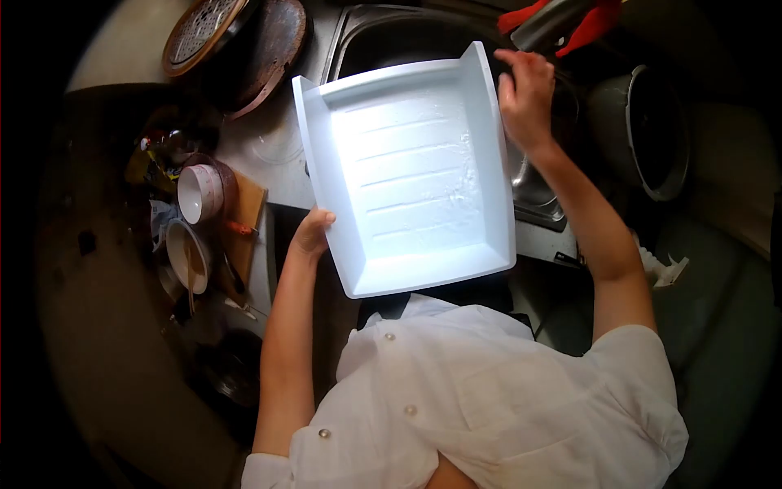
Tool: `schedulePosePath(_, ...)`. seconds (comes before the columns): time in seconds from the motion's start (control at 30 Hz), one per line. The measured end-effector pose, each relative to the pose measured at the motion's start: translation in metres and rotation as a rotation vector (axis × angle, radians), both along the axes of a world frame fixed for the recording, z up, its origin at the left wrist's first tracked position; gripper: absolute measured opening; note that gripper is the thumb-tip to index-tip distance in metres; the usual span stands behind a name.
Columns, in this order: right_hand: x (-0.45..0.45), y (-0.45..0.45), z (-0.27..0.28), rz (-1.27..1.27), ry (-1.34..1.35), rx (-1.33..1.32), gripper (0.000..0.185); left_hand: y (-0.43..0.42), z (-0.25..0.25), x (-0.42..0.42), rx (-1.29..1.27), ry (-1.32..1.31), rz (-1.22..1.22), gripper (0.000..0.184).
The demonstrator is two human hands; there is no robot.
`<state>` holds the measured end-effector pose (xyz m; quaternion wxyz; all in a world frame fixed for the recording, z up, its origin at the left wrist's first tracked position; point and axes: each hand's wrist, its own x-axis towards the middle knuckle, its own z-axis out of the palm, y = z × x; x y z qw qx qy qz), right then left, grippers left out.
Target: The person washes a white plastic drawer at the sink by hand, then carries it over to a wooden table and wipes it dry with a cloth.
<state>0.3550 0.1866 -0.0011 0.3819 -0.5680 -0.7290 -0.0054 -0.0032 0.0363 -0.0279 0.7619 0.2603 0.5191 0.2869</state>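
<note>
A white plastic drawer-like bin (411, 175) with ridges across its base is held tilted over the sink's near edge. Its inner surface looks wet and shines brightly. My left hand (313, 231) grips the lower left wall, the thumb over the rim and the other fingers hidden. My right hand (528, 99) is at the upper right wall, close against it, with index finger and thumb apart. Whether it bears any of the bin's weight I cannot tell. Just beyond that hand is a metal faucet (547, 26) with something red (593, 29) around it.
Behind the bin lies a dark metal sink (391, 37). A large pot or basin (652, 134) stands at right. Round wooden-looking lids or boards (273, 57) are at upper left. Bowls (200, 194), a wooden board (248, 204) and a bowl with chopsticks (187, 254) crowd the left counter.
</note>
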Motion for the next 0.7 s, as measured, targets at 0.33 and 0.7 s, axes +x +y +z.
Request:
schedulePosePath(0.33,-0.117,-0.053,-0.085,0.025,-0.123,-0.713,0.054,-0.004,-0.016,-0.004,-0.016,-0.014,-0.003,0.101)
schedulePosePath(0.7,-0.131,0.001,-0.115,-0.496,-0.105,-0.694,0.046,-0.002,-0.013,0.001,-0.023,0.043,0.015,0.111)
